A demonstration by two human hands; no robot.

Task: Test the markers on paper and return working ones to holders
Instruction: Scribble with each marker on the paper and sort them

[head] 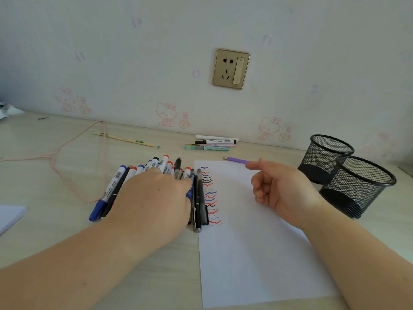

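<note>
A row of markers and pens (116,184) with blue, red and black caps lies on the desk left of a white sheet of paper (250,253). My left hand (154,198) rests flat on top of the row, fingers spread over the markers. Red, blue and black squiggles (210,198) run down the paper's left edge. Over the paper hovers my right hand (281,186), loosely curled and holding nothing. Two black mesh holders (357,184) stand at the right; I see no markers in them.
A few markers (214,142) lie by the wall, with a purple pen (237,160) just above the paper. A pink cord (73,153) loops at the left beside a pencil (125,139). A notepad corner (9,217) shows at far left.
</note>
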